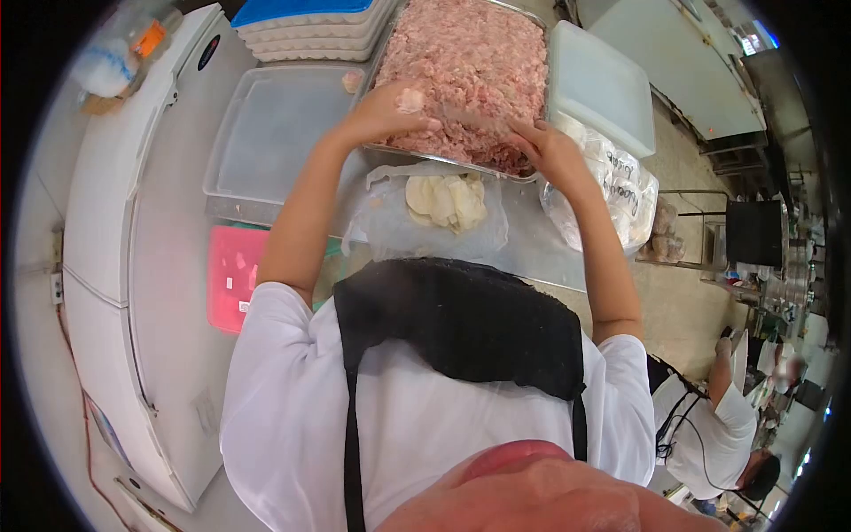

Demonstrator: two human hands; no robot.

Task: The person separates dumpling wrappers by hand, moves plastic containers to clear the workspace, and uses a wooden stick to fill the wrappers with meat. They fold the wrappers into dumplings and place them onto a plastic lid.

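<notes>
A deep metal tray (492,168) full of pinkish ground meat (470,53) lies in front of me. My left hand (386,113) is over its near left corner, fingers curled around a small pale piece (409,100). Over the near right part of the meat is my right hand (551,155), thumb and fingers bent inward. A faint, blurred strip runs from its fingertips toward my left hand; what it is cannot be made out. Between my forearms, a stack of thin, pale round sheets (446,202) rests on clear plastic (381,217).
Left are a translucent lid (275,133), a pink lid (232,275), stacked light trays (310,40) and a white freezer (168,222). Right are a translucent container (603,84) and wrapped packages with writing (620,191). Another person (709,434) is at the lower right.
</notes>
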